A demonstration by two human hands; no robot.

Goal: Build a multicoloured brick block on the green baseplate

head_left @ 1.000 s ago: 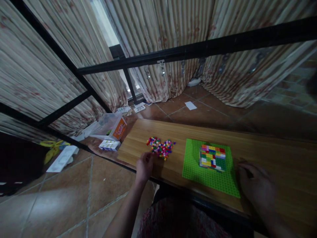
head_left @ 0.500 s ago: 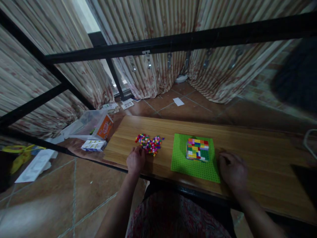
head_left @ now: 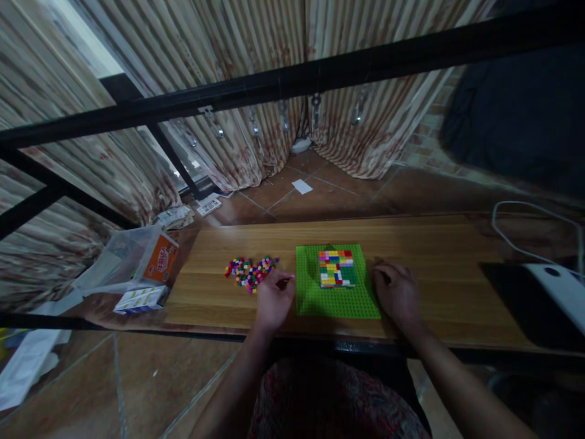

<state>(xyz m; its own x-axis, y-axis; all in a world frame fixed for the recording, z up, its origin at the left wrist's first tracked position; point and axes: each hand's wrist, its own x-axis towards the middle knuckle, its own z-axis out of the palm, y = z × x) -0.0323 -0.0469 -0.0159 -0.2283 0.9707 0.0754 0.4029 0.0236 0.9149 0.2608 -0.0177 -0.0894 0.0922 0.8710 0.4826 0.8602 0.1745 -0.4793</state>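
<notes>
My left hand (head_left: 274,299) is above the table between a loose pile of small building bricks (head_left: 249,274) and a green studded baseplate (head_left: 338,306). Its thumb and forefinger are pinched on a tiny pale pink piece, seemingly a small building brick (head_left: 291,277). On the baseplate sits a squarish block of stacked bricks (head_left: 337,268) in red, yellow, white, green and other colours. My right hand (head_left: 397,292) rests by the baseplate's right edge, its fingers curled in, with nothing visible in them.
The wooden table (head_left: 439,305) has a black mat (head_left: 516,305) at its right end, with a white device (head_left: 555,286) and a cable (head_left: 496,222). Left of the table are a clear plastic bin (head_left: 119,262), an orange box (head_left: 161,258) and a white box (head_left: 141,300). A black rail (head_left: 256,85) crosses behind.
My left hand has moved right from the brick pile toward the baseplate, fingers pinched. My right hand stays beside the baseplate. The camera view has turned to the right.
</notes>
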